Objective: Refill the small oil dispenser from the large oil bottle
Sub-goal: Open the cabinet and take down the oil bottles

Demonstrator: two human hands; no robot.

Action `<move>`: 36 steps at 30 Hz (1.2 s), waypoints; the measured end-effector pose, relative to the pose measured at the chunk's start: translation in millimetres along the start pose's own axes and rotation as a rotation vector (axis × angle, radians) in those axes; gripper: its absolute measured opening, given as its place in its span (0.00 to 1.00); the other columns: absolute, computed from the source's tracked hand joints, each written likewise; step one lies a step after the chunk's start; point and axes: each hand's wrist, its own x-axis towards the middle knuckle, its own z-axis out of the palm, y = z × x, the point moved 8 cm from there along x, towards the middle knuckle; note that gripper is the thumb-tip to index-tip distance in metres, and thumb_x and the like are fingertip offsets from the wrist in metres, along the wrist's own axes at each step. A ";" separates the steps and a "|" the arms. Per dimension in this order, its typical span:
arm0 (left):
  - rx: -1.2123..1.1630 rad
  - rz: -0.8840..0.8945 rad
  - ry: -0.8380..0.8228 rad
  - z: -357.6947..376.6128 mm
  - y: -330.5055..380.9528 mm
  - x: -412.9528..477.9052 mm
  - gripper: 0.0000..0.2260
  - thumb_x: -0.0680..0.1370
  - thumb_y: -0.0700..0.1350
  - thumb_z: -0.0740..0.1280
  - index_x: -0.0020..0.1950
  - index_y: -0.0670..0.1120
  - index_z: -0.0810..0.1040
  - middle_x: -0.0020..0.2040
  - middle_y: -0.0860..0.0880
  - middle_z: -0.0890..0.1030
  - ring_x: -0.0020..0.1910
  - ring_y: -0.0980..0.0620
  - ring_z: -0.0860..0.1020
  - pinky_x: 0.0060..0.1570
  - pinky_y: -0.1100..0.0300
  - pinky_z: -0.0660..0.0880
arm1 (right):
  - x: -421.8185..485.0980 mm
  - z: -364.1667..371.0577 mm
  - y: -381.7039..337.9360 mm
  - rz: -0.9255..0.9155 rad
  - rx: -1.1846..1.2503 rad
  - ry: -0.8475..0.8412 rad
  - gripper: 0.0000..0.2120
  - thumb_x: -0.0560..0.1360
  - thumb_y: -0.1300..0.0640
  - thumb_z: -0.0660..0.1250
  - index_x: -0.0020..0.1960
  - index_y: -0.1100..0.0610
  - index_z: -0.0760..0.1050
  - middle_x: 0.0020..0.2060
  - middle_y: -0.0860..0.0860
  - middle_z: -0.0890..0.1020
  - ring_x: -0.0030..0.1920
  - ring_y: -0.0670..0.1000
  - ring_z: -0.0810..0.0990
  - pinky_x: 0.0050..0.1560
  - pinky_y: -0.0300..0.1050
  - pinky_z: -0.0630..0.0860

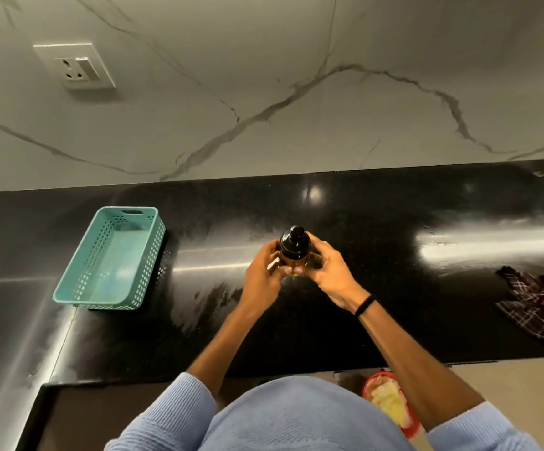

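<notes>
1. The small oil dispenser (294, 247) is a short, round bottle with an amber-brown body. It has a glossy black domed cap with a black knob-like head on top, and a spot of yellow shows at its lower edge.
2. It stands upright between the person's two hands, over the middle of the black counter (166, 336). From here I cannot tell whether its base touches the stone.
3. The left hand (262, 275) grips the body below the cap, fingers curled round its left side and front.
4. The right hand (329, 271) wraps it from the right, fingers bent round the body. A black band (365, 305) sits on that wrist.
5. Counting the task's things: one dispenser and two hands, both on it.
6. Counting the rest:
   - One teal perforated basket (111, 258) sits on the counter well to the left.
   - One checked cloth (537, 304) lies crumpled at the right edge.
   - One socket (75, 65) is set in the veined wall.
   - One red tub (391, 402) with pale yellowish contents sits low down, below the counter's front edge.
</notes>
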 end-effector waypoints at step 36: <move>0.065 -0.097 0.001 16.2 -45.5 6.5 0.29 0.77 0.30 0.63 0.75 0.50 0.65 0.72 0.51 0.71 0.72 0.53 0.69 0.68 0.55 0.70 | -6.1 -17.7 58.0 0.291 -0.256 0.134 0.37 0.74 0.72 0.68 0.77 0.53 0.61 0.71 0.53 0.68 0.73 0.54 0.67 0.63 0.39 0.69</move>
